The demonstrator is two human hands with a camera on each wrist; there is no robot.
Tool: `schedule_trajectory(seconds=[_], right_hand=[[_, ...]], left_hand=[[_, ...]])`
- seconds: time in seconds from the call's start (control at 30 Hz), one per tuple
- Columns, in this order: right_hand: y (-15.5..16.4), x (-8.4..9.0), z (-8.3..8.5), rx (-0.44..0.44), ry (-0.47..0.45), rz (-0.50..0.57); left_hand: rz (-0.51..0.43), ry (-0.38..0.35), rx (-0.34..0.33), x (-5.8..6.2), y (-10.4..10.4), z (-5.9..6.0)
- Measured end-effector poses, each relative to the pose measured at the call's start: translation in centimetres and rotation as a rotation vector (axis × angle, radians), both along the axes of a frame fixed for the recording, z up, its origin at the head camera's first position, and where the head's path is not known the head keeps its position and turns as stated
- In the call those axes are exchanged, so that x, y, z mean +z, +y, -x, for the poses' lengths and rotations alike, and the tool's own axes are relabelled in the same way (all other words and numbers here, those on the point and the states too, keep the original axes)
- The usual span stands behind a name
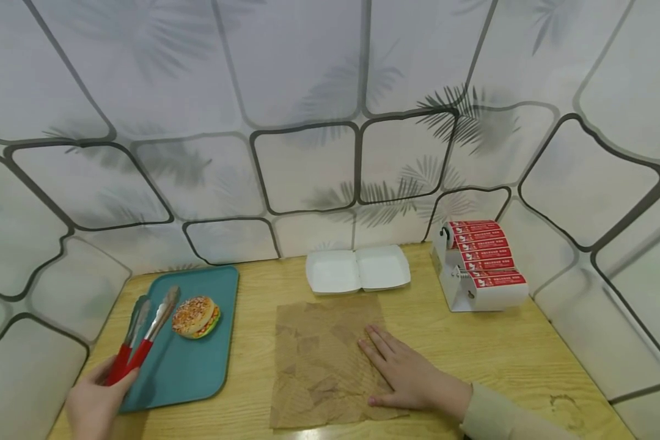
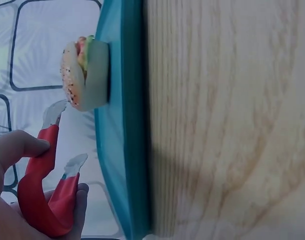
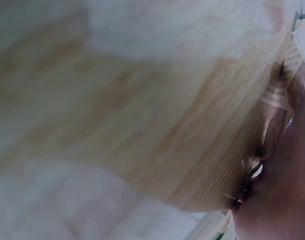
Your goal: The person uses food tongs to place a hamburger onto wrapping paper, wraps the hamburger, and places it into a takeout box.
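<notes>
My left hand (image 1: 93, 403) grips the red handles of a pair of tongs (image 1: 143, 339), whose metal tips hang over the teal tray (image 1: 187, 366) just left of a small sesame burger (image 1: 196, 317). The left wrist view shows the burger (image 2: 82, 75) on the tray (image 2: 120, 125) and the tongs (image 2: 47, 195) with their tips apart. My right hand (image 1: 404, 370) lies flat, fingers straight, on a sheet of brown wrapping paper (image 1: 321, 360) spread on the wooden table (image 1: 528, 360). The right wrist view is blurred; only the paper (image 3: 280, 100) and the table show.
An open white clamshell box (image 1: 357, 269) lies behind the paper near the wall. A white dispenser with a roll of red labels (image 1: 481, 263) stands at the back right. Patterned curtain walls close in the table on three sides.
</notes>
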State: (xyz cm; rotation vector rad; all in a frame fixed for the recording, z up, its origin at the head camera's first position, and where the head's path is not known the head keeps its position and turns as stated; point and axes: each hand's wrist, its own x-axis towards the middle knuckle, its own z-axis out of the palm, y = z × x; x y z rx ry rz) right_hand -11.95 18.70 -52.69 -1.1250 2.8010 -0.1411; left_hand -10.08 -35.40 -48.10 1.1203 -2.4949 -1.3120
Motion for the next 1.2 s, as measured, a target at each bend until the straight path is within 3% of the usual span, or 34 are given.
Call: schedule_trajectory(seconds=[0.3,0.47,0.63,0.83,1.2], right_hand=[[0.0,0.0,0.1,0.000,0.008,-0.012],[-0.1,0.0,0.0,0.002,0.012,-0.009],[-0.1,0.1,0.0,0.005,0.022,-0.008],[0.0,-0.2,0.1,0.003,0.025,-0.013],[0.0,-0.2,0.1,0.000,0.012,-0.013]], left_hand=[[0.089,-0.030,-0.056,0.6,0.2,-1.2],[0.091,-0.079,-0.084,1.0,0.6,-2.0],[0.134,-0.072,-0.126,1.2,1.1,-2.8],[0.201,-0.055,-0.154,0.6,1.5,-3.1],[0.221,-0.054,-0.182,-0.2,2.8,-3.9]])
